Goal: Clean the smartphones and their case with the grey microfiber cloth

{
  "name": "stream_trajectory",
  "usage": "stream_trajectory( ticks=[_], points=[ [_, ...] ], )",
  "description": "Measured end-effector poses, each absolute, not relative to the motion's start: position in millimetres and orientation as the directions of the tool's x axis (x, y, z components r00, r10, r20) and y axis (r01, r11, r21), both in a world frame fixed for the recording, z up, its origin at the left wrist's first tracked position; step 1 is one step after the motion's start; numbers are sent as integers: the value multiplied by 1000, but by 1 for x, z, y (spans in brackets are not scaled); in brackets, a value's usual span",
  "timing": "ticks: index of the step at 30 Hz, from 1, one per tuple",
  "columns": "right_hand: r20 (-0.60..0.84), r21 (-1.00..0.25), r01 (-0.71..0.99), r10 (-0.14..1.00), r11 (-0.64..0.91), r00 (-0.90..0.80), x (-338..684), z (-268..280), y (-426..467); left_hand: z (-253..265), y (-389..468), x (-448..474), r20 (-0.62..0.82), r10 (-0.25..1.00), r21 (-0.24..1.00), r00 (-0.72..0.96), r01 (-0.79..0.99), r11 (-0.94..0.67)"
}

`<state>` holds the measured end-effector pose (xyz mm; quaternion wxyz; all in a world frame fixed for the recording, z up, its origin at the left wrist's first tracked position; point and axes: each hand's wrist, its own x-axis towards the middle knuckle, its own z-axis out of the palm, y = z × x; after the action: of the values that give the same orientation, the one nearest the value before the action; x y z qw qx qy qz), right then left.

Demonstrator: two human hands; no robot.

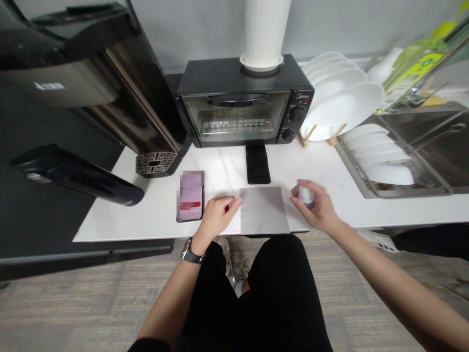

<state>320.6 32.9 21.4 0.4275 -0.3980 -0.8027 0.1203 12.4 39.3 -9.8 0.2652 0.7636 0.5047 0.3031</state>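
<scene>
A grey square cloth [263,210] lies flat at the counter's front edge. My left hand [219,215] is curled closed at its left side, with the thumb tip at the cloth's edge. A small dark red patch shows inside the curled fingers, too small to name. To the right of the cloth, my right hand [318,208] is wrapped round a small white bottle [305,195], mostly hidden by the fingers. Just behind the cloth lies a black phone [258,165], its screen dark. Left of my left hand is another phone [191,196] with a lit pink screen.
A toaster oven [238,78] stands at the back, bearing a white pot [266,34]. At left are a drink dispenser [139,93] and a black flask [84,176]. Racked plates [344,110] stand on the right, beside a sink [366,191] holding several white bowls [388,171].
</scene>
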Motion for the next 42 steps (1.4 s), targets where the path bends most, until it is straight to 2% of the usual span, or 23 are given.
stream_trajectory(
  ticks=[1,3,5,8,14,19,27,33,38,42],
  points=[
    [501,-451,576,728,681,-468,322,14,34,-10,39,12,193,931,711,309,610,-350],
    [393,-249,613,657,750,-644,323,3,36,-10,40,12,190,929,708,317,611,-353],
    [300,-101,620,618,778,-726,324,-2,41,-10,40,12,188,928,707,321,612,-354],
    [219,-10,591,578,807,-786,323,-2,48,-11,40,11,187,931,709,315,612,-350],
    [184,29,539,525,842,-831,324,4,57,-10,41,12,190,930,711,315,609,-352],
    [192,-30,534,529,845,-826,324,8,60,-9,40,13,184,933,709,309,616,-344],
    [173,-8,519,512,855,-841,323,11,62,-9,40,12,173,937,718,304,613,-331],
    [244,93,568,535,817,-809,326,14,46,-5,34,15,195,935,732,297,590,-340],
    [270,73,538,502,840,-821,316,25,15,17,12,45,174,855,718,488,531,-449],
    [309,-17,500,480,866,-821,307,22,-9,29,7,72,201,739,620,643,500,-604]
  ],
)
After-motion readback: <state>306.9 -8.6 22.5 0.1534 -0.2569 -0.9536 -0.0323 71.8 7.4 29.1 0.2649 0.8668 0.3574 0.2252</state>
